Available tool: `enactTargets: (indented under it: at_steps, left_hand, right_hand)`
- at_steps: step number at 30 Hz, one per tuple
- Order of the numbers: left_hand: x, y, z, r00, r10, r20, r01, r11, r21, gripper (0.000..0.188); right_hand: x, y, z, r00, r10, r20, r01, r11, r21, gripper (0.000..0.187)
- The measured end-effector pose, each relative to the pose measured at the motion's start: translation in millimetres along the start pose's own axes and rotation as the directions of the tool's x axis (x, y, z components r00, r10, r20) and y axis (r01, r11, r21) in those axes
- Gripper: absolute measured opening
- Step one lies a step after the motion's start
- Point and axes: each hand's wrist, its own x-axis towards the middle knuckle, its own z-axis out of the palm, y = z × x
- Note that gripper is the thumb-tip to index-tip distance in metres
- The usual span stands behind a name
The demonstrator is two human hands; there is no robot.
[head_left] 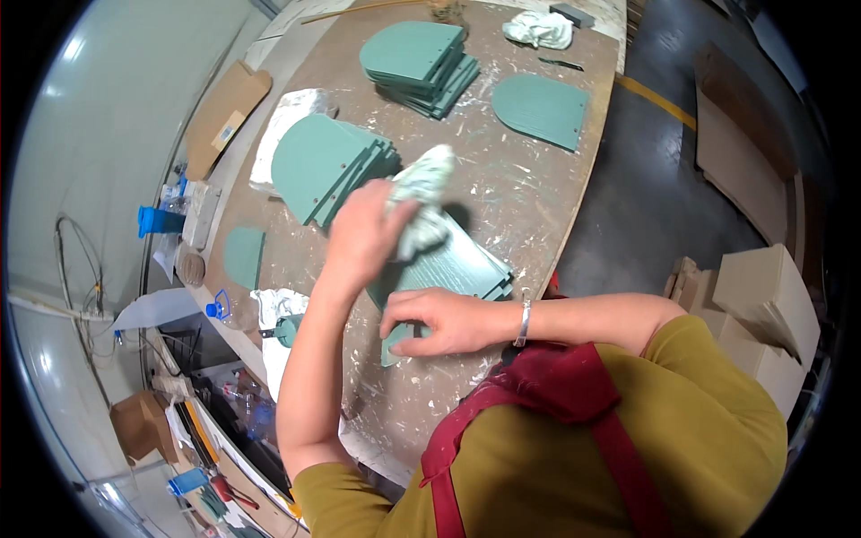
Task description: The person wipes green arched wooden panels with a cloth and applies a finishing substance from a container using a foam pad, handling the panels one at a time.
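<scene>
My left hand (366,231) is closed round a crumpled pale cloth (423,193), held over a small stack of green panels. The top panel (453,262) of this stack has a shiny surface with fine lines. My right hand (448,321), a bracelet on its wrist, curls over the near side of the panel, fingers and thumb bent about its edge. Just beyond my left hand leans a fanned stack of round-ended green panels (314,166). Farther off stands another stack of them (411,49), with a single panel (541,109) lying flat to its right.
The brown worktable (502,193) is spotted with white paint. Another cloth (540,30) lies at its far end. Along the left side are a green panel (243,256), a clear bottle (235,314) and a white cloth (280,309). Cardboard boxes (762,300) stand at right.
</scene>
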Motion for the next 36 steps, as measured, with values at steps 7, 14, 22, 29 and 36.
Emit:
enactTargets:
  at_steps: [7, 14, 22, 29, 36]
  left_hand:
    - [32.3, 16.9, 43.2, 0.864, 0.225, 0.450, -0.365, 0.895, 0.254, 0.035]
    - [40.8, 28.9, 46.5, 0.856, 0.388, 0.342, -0.422, 0.906, 0.028, 0.032]
    - [60.0, 6.6, 48.7, 0.937, 0.272, 0.219, -0.319, 0.923, 0.217, 0.032]
    - [-49.6, 23.1, -66.3, 0.839, -0.283, -0.464, 0.084, 0.910, -0.405, 0.038]
    - [-238.1, -60.6, 44.4, 0.577, -0.807, -0.125, 0.716, 0.573, -0.399, 0.050]
  right_hand:
    - [-0.9, 0.3, 10.5, 0.999, -0.013, -0.040, 0.011, 0.999, -0.042, 0.029]
    - [-3.6, 6.0, 14.2, 0.991, -0.071, -0.109, 0.054, 0.987, -0.152, 0.031]
    - [-1.6, 0.9, 19.8, 0.996, -0.032, -0.087, 0.020, 0.990, -0.136, 0.029]
    - [-1.5, -3.0, 6.2, 0.995, -0.090, -0.042, 0.085, 0.990, -0.109, 0.029]
    - [-38.6, -7.6, -67.5, 0.868, 0.246, -0.430, 0.039, 0.831, 0.555, 0.025]
